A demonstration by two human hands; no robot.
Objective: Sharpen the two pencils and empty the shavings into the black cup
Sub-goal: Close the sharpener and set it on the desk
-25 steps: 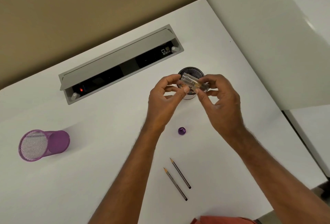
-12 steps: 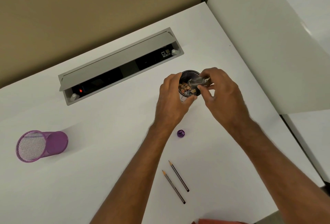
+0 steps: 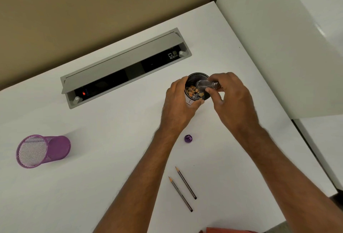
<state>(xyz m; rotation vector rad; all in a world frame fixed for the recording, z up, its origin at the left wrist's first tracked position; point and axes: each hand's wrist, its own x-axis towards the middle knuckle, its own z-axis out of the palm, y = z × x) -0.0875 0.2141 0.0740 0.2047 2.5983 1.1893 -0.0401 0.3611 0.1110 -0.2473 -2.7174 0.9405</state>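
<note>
White desk (image 3: pixel 115 158) fills the view, backed by a tan partition. Far left, a purple mesh cup (image 3: pixel 41 151) lies on its side, well apart from the work. Behind the middle, a grey cable box (image 3: pixel 122 62) stands with its lid raised and a red light showing.

Right of centre, the left hand (image 3: pixel 179 102) wraps the near side of the black cup (image 3: pixel 197 88), fingers and thumb pressed around its wall to steady it. Shavings lie inside. The right hand (image 3: pixel 232 101) pinches a clear sharpener casing (image 3: pixel 205 84) between thumb and fingertips, tipped with its open mouth over the cup's rim.

Below the hands, a small purple sharpener insert (image 3: pixel 188 138) sits on the desk. Nearer the person, the two pencils (image 3: pixel 182 189) lie side by side, both showing points, so sharpening looks done.

To empty well, I judge the casing should stay low over the cup's middle, mouth down, with a light tap to free clinging bits while the left hand holds the cup from sliding.
</note>
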